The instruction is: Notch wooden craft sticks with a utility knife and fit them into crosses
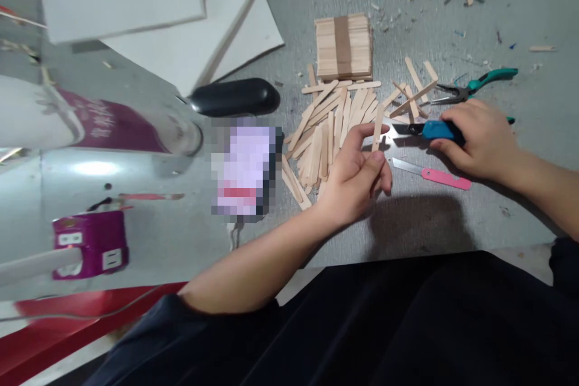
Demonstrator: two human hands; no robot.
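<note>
- Left hand point(357, 178) pinches a pale flat wooden craft stick point(378, 126) upright, apparently to offer its edge to the blade.
- Right hand point(482, 139) is clamped around a blue-handled utility knife point(429, 129), its tip just beside the stick.
- A heap of loose wooden sticks point(325, 126) lies near.

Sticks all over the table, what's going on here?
A person's left hand holds one wooden stick upright. The right hand holds a blue knife, its blade pointing at that stick. A loose pile of sticks lies just behind on the grey table, with a banded bundle farther back. A pink knife lies near the right hand, and green pliers lie beyond it.
</note>
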